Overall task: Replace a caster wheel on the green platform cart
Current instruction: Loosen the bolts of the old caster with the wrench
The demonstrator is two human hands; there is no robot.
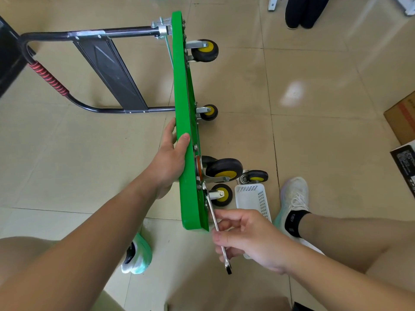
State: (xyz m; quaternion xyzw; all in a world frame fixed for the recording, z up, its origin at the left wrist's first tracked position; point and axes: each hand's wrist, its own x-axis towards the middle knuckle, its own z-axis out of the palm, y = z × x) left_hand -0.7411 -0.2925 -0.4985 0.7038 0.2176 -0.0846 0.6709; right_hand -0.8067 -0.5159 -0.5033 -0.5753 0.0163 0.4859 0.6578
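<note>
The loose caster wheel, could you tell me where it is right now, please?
In the head view it lies on the floor at lower right, just beyond the white basket and right of the cart.

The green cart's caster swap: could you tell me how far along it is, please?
Done: the green cart is tipped on edge, steadied by the left hand, with four casters mounted. In hand: the right hand works a wrench at the nearest caster. Left: finishing those bolts; a loose caster lies beside the white basket.
</note>
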